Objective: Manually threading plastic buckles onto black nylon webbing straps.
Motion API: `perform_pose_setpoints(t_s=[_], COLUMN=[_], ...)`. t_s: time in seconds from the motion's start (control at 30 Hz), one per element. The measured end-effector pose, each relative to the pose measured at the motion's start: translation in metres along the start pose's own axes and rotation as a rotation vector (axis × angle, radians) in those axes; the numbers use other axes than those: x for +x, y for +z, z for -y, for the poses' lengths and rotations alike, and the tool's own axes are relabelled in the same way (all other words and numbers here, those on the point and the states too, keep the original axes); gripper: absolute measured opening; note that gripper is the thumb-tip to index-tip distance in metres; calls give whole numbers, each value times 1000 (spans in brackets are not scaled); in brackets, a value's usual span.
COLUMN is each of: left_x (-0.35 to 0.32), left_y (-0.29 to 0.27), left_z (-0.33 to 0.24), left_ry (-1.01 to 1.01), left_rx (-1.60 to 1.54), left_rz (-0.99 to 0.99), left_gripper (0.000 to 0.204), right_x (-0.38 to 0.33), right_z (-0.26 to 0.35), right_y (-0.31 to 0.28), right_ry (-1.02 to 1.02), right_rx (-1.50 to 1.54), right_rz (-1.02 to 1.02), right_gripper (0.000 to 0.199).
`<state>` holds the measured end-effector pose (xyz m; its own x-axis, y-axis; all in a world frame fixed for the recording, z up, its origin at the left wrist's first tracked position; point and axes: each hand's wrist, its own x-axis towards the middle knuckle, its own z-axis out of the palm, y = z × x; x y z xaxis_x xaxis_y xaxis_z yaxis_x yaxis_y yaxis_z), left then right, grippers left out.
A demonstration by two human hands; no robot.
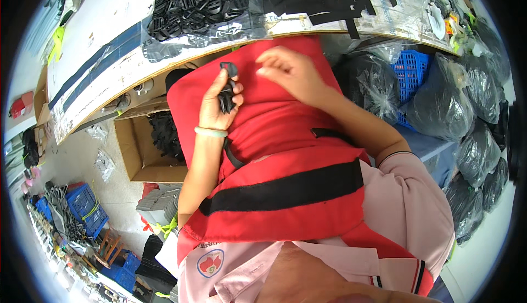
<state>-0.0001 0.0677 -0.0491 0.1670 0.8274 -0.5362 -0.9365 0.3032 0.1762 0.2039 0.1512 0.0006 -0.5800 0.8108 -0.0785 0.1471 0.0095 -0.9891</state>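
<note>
Pieces of black plastic sit pinched in the left hand off the bench's front edge; right hand, loosely bent, looks empty; none seems finished, the buckle heap plentiful

Bright; edges bowed, rim dark; right hand seemingly motion-blurred.
</note>
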Motion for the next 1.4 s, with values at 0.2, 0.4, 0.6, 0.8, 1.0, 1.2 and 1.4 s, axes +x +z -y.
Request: perform_pose_setpoints(t_s=[0.2, 0.4, 0.6, 0.8, 1.0, 1.2, 1.4], left_x=[-10, -10, -16, -26, -30, -34, -38], left_y=[-18, 0, 16, 28, 34, 33, 26], left_z=[-6, 6, 15, 9, 6, 8, 5], left_ry=[-23, -64, 110, 282, 386, 506, 515], left_rx=[100, 296, 759, 897, 948, 887, 876], left_rz=[-114, 96, 26, -84, -40, -42, -112], left_gripper=[23, 16, 18, 18, 13, 12, 14], right_x=[-18, -17, 48, 60, 4, 0, 7], right_z=[4, -24, -7, 37, 22, 10, 30], right_y=[-155, -183, -129, -71, 2, 23, 12], right_ry=[-355, -336, -633, -810, 67, 243, 296], right_rx=[-1003, -1181, -1013, -397, -159, -20, 238], right_rz=[-399, -364, -407, -332, 234, 246, 117], right_gripper=[25, 27, 15, 11, 21, 22, 18])
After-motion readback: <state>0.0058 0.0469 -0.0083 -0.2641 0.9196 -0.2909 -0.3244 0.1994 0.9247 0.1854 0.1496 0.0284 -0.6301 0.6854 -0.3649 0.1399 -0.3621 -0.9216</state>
